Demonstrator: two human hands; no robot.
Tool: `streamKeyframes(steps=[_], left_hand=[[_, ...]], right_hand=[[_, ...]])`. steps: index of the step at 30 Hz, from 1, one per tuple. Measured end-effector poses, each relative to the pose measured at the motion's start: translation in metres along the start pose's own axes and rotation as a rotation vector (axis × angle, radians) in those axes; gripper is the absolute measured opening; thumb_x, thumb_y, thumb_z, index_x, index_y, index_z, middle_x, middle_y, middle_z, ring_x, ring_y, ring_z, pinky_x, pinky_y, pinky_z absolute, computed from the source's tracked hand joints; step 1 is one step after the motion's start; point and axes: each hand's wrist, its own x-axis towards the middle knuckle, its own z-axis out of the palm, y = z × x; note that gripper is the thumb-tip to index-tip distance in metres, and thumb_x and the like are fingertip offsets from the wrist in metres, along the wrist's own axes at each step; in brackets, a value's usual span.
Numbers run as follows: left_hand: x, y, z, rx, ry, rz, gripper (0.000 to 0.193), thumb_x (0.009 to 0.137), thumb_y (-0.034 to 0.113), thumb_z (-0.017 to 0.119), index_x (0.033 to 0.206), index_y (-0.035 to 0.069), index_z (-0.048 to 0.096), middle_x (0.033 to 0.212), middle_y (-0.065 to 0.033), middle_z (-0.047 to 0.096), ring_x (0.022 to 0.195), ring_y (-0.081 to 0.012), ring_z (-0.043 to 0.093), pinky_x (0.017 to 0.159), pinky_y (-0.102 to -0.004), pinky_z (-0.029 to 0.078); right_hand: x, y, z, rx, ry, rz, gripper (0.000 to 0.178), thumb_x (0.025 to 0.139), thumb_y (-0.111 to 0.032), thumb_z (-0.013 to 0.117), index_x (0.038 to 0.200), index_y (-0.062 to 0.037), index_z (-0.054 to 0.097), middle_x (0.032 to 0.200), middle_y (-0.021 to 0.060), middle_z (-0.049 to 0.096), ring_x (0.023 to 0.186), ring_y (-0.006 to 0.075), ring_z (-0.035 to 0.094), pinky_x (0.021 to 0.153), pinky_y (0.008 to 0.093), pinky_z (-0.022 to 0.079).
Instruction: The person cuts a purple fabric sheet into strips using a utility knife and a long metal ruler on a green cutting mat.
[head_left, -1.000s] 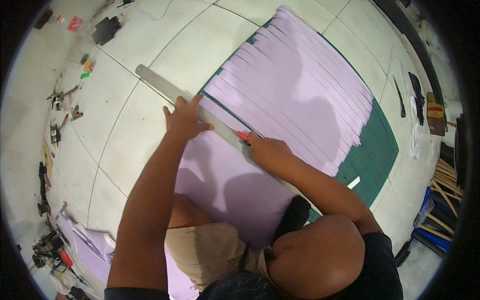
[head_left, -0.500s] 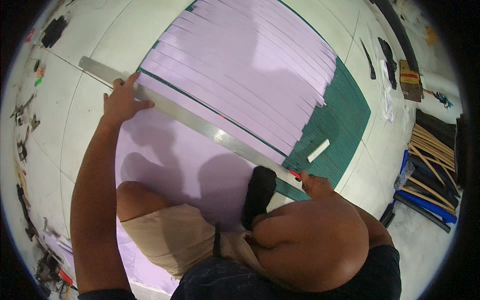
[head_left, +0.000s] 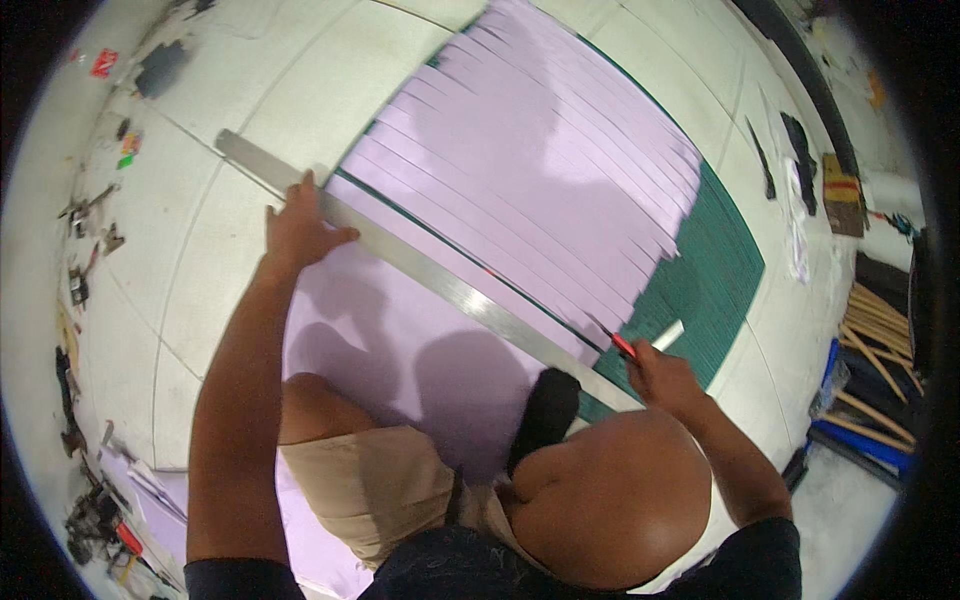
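A long metal ruler (head_left: 450,290) lies slantwise across a light purple sheet (head_left: 430,350). My left hand (head_left: 303,230) presses on its upper left part, fingers and thumb spread. In my right hand (head_left: 664,380) is a red-handled utility knife (head_left: 623,345), its thin blade pointing up and left near the ruler's right part. Beyond the ruler, the purple material (head_left: 560,140) is slit into many narrow strips on a green cutting mat (head_left: 715,270). A narrow dark green gap runs alongside the ruler. A white bar (head_left: 672,335) lies on the mat, partly hidden by my right hand.
My black-socked foot (head_left: 547,400) rests beside the ruler's right part, close below the knife. Wooden sticks (head_left: 880,340) and dark and blue rolls are at the right. Small tools and scraps (head_left: 90,250) line the left wall. The floor is pale tile.
My right hand and the knife have moved up from the ruler's right end, toward the strips and in front of the white bar. The whole view has shifted. My left hand stays on the ruler.
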Motion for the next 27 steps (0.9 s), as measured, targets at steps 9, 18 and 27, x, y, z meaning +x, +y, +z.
streamKeyframes(steps=[9,18,27], left_hand=[[0.001,0.005,-0.004,0.076,-0.006,-0.037,0.101,0.066,0.044,0.088,0.141,-0.003,0.039,0.144,-0.0198,0.042,0.134,-0.0326,0.045,0.113,-0.0524,0.033],[0.003,-0.001,-0.003,-0.075,-0.041,-0.049,0.109,0.065,0.04,0.09,0.147,0.005,0.027,0.153,-0.0213,0.033,0.136,-0.0339,0.045,0.113,-0.0562,0.032],[0.002,-0.004,-0.008,-0.121,-0.015,0.031,0.104,0.064,0.035,0.091,0.148,0.025,0.03,0.141,-0.0228,0.041,0.128,-0.0372,0.052,0.112,-0.0601,0.03]], right_hand=[[0.188,-0.234,-0.038,0.194,0.149,-0.39,0.024,0.096,-0.02,0.047,0.109,0.0006,0.048,0.086,0.024,0.067,0.078,0.0412,0.068,0.069,0.0527,0.053],[0.239,-0.289,-0.027,0.202,0.301,-0.44,0.019,0.094,-0.017,0.05,0.103,0.0003,0.048,0.085,0.0235,0.067,0.078,0.0409,0.069,0.069,0.0525,0.054],[0.242,-0.298,-0.031,0.185,0.33,-0.44,0.019,0.092,-0.016,0.053,0.103,-0.0005,0.051,0.086,0.0213,0.069,0.081,0.0399,0.07,0.072,0.0523,0.054]])
